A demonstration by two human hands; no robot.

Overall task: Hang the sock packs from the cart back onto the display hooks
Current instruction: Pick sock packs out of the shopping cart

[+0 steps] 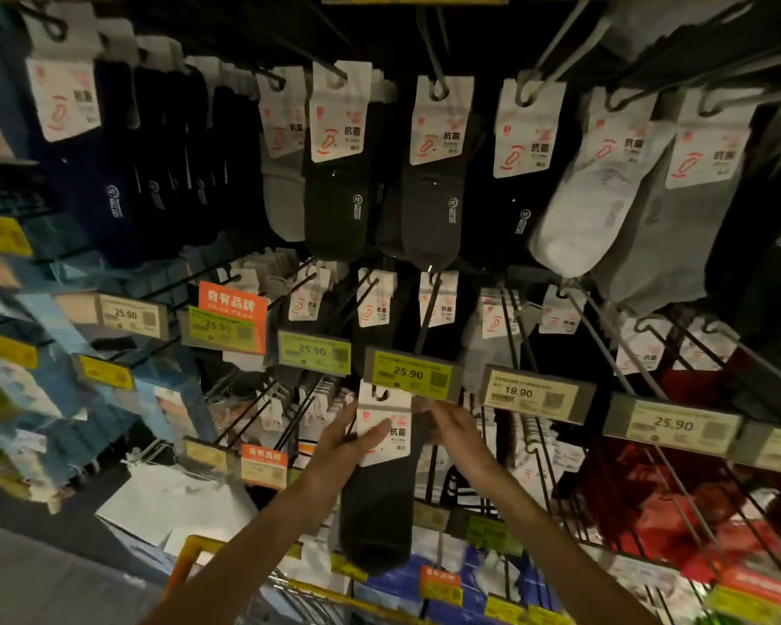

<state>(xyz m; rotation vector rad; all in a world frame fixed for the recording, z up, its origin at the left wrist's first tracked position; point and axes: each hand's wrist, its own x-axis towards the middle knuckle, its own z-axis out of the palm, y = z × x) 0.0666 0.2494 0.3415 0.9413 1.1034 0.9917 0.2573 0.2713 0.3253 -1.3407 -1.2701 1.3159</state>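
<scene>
Both hands up at the mid row, w/ one sock pack (379,498) between them: dark grey socks, white card (382,408) on top. The pack hangs upright, its top just under the yellow 25.90 tag (409,372); the toe end hangs low, above the cart (195,545) rim.

Left hand (348,439) grips the pack's left side, thumb laid across the card front, fingers behind. Right hand (452,426) holds the right edge at about card height, fingers curled round the back; a bit blurred, so exact finger placement unclear. The card's hanger hole sits right below the tag, at the front end of the black hook (427,311) that runs back from it. Can't tell if the hole is on the hook tip or just beside it.

Above: top row of packs on hooks, L to R navy, black, light grey, dark grey, white, grey. Same row as the hands: more tags, incl. a 19.90 tag (533,392) just to the right and an orange sign (233,309) to the left. Red goods (695,512) lower right. The cart shows only as a yellow rim and some wire at the bottom edge; contents not clear.
</scene>
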